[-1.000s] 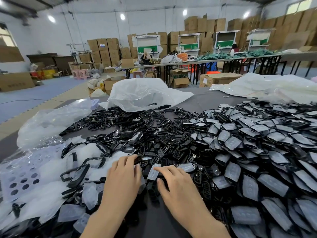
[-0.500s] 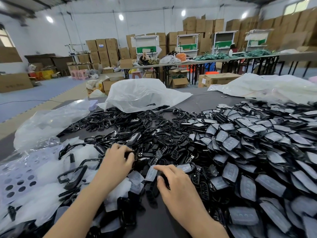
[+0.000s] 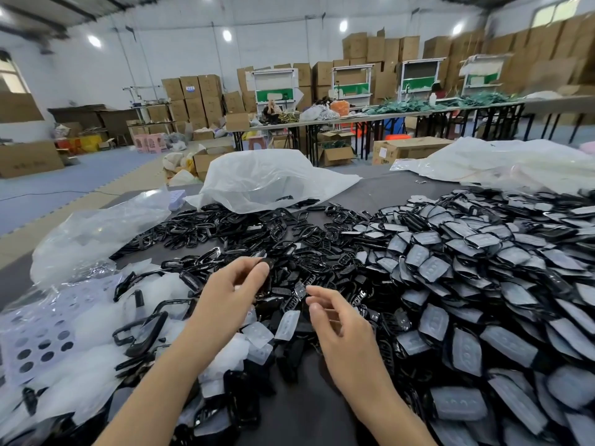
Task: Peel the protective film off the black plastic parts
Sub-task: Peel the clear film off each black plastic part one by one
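A big heap of black plastic parts with greyish film (image 3: 457,284) covers the right half of the dark table (image 3: 309,416). Bare black frames and parts (image 3: 225,230) lie in the middle and left. Peeled clear films (image 3: 257,336) pile up near my left forearm. My left hand (image 3: 230,294) is raised over the pile and pinches a small black part (image 3: 268,263) at its fingertips. My right hand (image 3: 341,326) hovers beside it with loosely curled fingers; thumb and forefinger are apart with nothing seen between them, next to a small film-covered piece (image 3: 301,289).
Clear plastic bags (image 3: 96,230) and perforated film sheets (image 3: 35,342) lie at the left. A white bag (image 3: 270,178) sits at the table's far side, another (image 3: 502,162) at the far right. Cardboard boxes (image 3: 193,94) and long tables (image 3: 386,114) stand behind.
Both hands have lifted off the pile. My left hand moved up and right, now pinching a black part; my right hand left the piece it touched on the table.
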`<state>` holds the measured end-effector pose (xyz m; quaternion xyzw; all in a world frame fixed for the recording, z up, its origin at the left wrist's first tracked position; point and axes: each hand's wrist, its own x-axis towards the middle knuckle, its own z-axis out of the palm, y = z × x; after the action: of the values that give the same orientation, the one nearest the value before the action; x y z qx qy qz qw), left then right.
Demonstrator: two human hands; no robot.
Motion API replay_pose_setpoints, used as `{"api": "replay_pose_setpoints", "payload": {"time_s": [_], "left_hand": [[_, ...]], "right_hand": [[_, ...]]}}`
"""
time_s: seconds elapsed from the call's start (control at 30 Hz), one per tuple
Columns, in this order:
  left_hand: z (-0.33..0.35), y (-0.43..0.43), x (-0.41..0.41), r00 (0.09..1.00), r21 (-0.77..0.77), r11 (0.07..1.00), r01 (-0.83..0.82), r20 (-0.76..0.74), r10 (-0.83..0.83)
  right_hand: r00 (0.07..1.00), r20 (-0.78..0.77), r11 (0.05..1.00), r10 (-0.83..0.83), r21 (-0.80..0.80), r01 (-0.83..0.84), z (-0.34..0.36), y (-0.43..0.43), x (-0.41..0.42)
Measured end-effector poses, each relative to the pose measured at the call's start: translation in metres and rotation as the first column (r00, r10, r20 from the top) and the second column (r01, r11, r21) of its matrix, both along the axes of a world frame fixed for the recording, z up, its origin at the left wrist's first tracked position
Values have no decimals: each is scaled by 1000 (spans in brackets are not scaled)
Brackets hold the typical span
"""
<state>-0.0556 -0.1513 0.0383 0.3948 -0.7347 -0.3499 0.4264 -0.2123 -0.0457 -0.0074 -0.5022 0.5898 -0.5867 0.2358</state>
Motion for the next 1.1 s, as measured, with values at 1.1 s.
{"api": "replay_pose_setpoints", "payload": {"time_s": [1.1], "left_hand": [[-41,63,-10,935,259,965,41,-351,54]], "right_hand": [[874,465,988,142,-20,-151,0,-8,2]]}}
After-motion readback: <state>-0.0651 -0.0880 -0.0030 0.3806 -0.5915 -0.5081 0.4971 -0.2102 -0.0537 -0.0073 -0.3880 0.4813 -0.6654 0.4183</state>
